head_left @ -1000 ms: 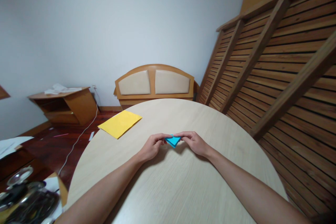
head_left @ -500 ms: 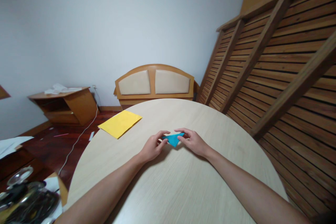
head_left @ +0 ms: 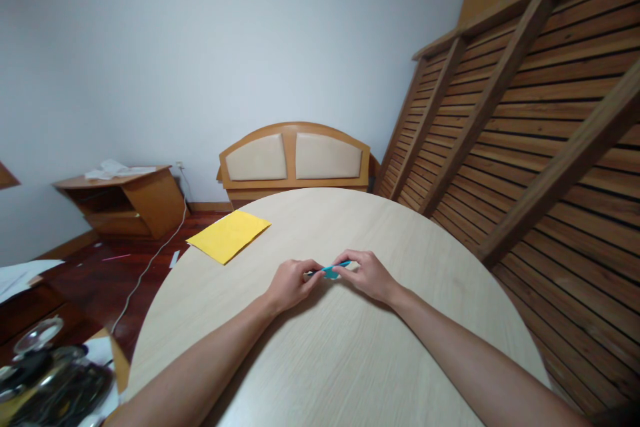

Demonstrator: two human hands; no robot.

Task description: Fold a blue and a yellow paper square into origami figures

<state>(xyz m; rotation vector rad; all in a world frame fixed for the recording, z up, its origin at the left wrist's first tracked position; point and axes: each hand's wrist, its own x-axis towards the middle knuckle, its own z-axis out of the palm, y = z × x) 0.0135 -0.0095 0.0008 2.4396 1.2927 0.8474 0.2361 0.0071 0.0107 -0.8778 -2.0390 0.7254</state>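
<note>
Between my two hands is a small piece of folded blue paper (head_left: 330,272), just above the round table or resting on it; I cannot tell which. My left hand (head_left: 294,285) pinches its left end between thumb and fingers. On the other end, my right hand (head_left: 370,275) has its thumb and fingertips closed on the paper. The paper shows as a narrow shape, with a thin upper edge and a lighter part below. My fingers cover both of its ends.
A yellow sheet (head_left: 229,236) lies at the left rear of the round table (head_left: 330,360). Wooden slats (head_left: 500,140) lean along the right. Behind the table stands a padded headboard (head_left: 295,157). At lower left, a bag of dark items (head_left: 65,380) sits beside the table.
The blue paper showed a broad triangle pointing down and now appears narrower, turned or folded. My hands have drawn closer together, with the fingertips nearer its middle.
</note>
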